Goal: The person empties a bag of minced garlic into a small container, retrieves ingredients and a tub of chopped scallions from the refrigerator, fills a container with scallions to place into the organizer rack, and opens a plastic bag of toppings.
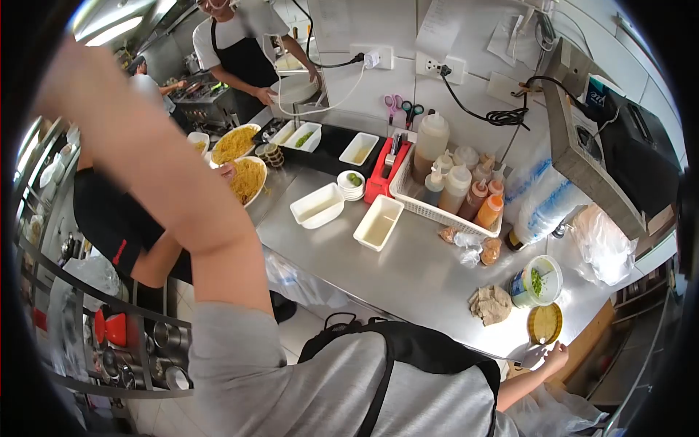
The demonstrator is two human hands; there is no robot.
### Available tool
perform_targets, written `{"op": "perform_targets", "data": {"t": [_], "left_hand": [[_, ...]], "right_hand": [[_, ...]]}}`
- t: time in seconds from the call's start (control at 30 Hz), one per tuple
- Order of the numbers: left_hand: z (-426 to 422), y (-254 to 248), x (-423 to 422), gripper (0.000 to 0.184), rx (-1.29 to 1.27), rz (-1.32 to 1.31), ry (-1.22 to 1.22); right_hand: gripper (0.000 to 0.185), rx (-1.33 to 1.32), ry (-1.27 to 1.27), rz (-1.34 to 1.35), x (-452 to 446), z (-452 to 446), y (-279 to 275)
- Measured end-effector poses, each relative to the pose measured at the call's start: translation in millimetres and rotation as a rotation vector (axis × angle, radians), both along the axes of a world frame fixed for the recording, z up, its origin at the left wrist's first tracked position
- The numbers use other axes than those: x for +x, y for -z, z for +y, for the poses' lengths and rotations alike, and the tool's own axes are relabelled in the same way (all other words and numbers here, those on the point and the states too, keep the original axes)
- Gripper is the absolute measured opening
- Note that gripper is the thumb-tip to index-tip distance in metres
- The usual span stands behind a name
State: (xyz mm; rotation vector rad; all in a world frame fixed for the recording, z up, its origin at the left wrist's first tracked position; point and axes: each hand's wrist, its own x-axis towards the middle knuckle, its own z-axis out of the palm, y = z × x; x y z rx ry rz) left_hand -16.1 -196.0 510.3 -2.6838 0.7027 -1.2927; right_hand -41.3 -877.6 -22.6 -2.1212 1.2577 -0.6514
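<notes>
My left arm stretches up across the left side, blurred, and its hand is beyond the frame's edge. At the front right edge of the steel counter [328, 255], my right hand [557, 357] has its fingers curled together, just below a round yellow-rimmed lid [545, 324]; what they hold is too small to make out. A white tub [536, 281] with chopped greens stands behind the lid. To its left lies a crumpled brown cloth or paper [490, 304].
Two white trays [378, 222] [317, 205], a red tape dispenser [384, 169] and a basket [444, 210] of sauce bottles stand along the counter. Noodle plates [247, 180] are at left. A co-worker in a black apron [244, 58] holds a large bowl; another person in black is behind my left arm.
</notes>
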Motion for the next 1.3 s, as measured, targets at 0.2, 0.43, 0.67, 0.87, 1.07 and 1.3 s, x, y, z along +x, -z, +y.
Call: {"op": "perform_targets", "data": {"t": [0.2,0.43,0.67,0.87,1.07,1.3], "left_hand": [[-68.4,100.5,-23.3,0.035,-0.012,0.729,0.498],[-78.6,140.0,30.6,0.041,0.484,2.093,0.001],[10.6,15.9,33.0,0.029,0.123,0.285,-0.303],[-39.7,91.1,-63.2,0.026,0.251,-0.170,-0.010],[-96.6,257.4,-3.0,0.027,-0.480,-0.157,0.226],[-124.4,410.3,35.6,0.025,-0.877,0.342,0.335]], "right_hand": [[0.033,-0.105,-0.092,-0.353,-6.4,-2.7,-56.0],[0.027,-0.090,-0.099,-0.855,9.2,95.2,-168.7],[0.021,0.045,-0.419,-0.901,62.2,149.5,-183.9],[0.014,0.053,-1.027,-0.362,113.4,274.8,-178.7],[0.026,-0.309,-1.171,0.051,156.4,342.6,-104.9],[0.022,-0.421,-1.000,0.049,178.8,366.3,-57.8]]}}
